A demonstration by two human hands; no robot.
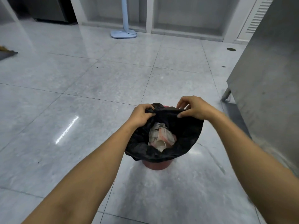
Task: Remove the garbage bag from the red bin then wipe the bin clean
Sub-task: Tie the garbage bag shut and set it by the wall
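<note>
A red bin (pixel 156 165) stands on the grey tiled floor, mostly hidden by a black garbage bag (pixel 186 136) draped over its rim. Crumpled white paper and a paper cup (pixel 161 138) lie inside the bag. My left hand (pixel 142 115) grips the bag's far edge at the left. My right hand (pixel 195 108) pinches the same far edge at the right. The black plastic is bunched and pulled taut between the two hands. A sliver of the red rim (pixel 166 107) shows just behind that stretched edge.
A steel cabinet on legs (pixel 265 81) stands close at the right. The pale blue base of a stand (pixel 123 33) sits at the back by white shelving. A floor drain (pixel 231 49) is at the back right. A dark mat edge (pixel 8 53) is at the left.
</note>
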